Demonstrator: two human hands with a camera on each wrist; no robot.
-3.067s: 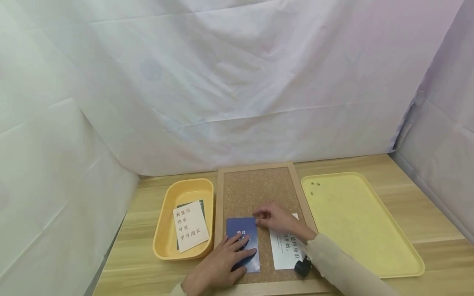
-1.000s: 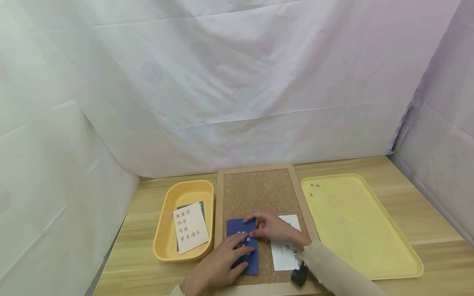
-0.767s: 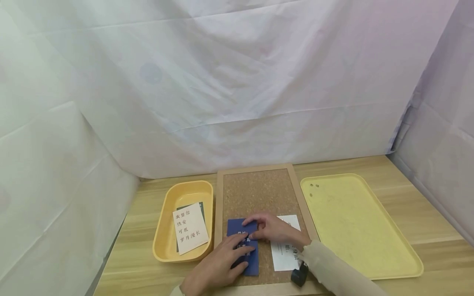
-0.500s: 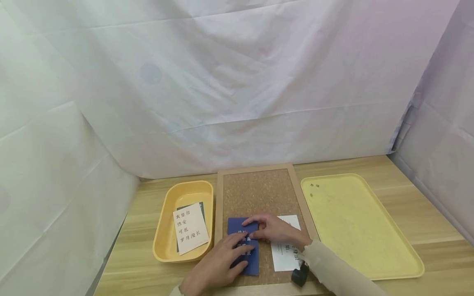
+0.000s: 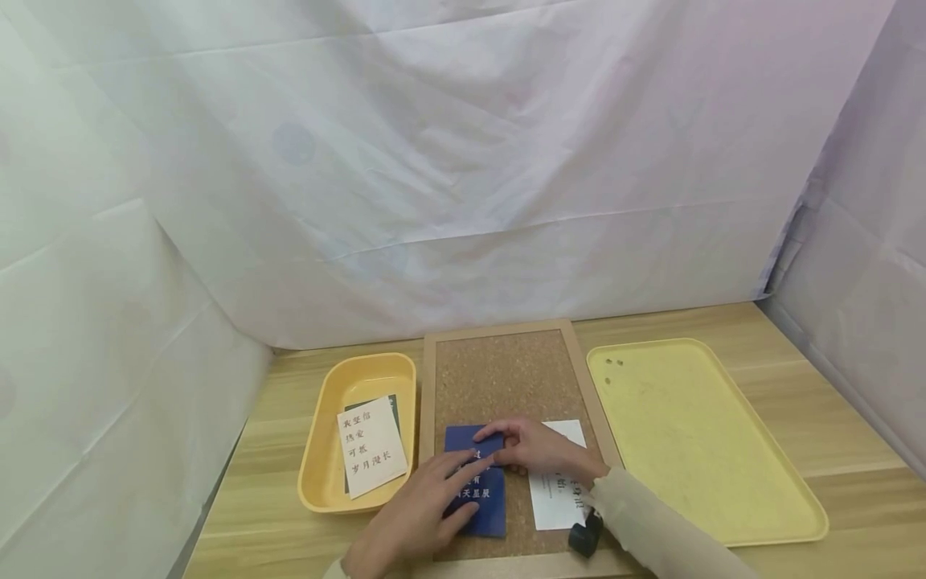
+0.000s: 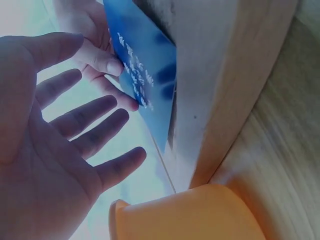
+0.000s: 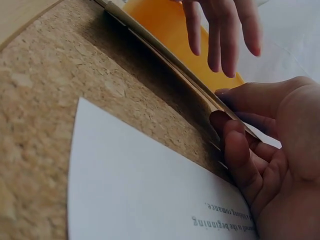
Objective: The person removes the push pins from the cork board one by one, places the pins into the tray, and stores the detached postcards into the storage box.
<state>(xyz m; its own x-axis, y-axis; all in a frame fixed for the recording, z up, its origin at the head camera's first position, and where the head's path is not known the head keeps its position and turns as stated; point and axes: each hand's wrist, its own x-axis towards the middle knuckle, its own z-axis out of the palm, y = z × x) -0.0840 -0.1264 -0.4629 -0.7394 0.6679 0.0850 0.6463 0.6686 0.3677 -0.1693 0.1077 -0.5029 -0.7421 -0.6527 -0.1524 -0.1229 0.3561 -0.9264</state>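
A blue card (image 5: 493,511) with white characters lies over the lower left of a framed cork board (image 5: 506,374). My right hand (image 5: 535,449) pinches the card's right edge, thumb on the printed face and fingers behind it in the left wrist view. That edge is raised off the cork in the right wrist view. My left hand (image 5: 427,503) hovers over the card's left part, fingers spread and apart from it in both wrist views. Partly under my right forearm, a white card (image 5: 553,507) with dark print lies on the board.
Left of the board stands a yellow-orange bin (image 5: 313,474) holding a cream card (image 5: 372,446) over a dark green card (image 5: 394,404). A flat yellow tray (image 5: 694,442) on the right bears several small pins (image 5: 609,363). White cloth (image 5: 463,161) hangs behind.
My right hand has come from the card's upper right corner onto its right edge and grips it. The left hand has lifted off the card and shifted slightly left, uncovering more characters.
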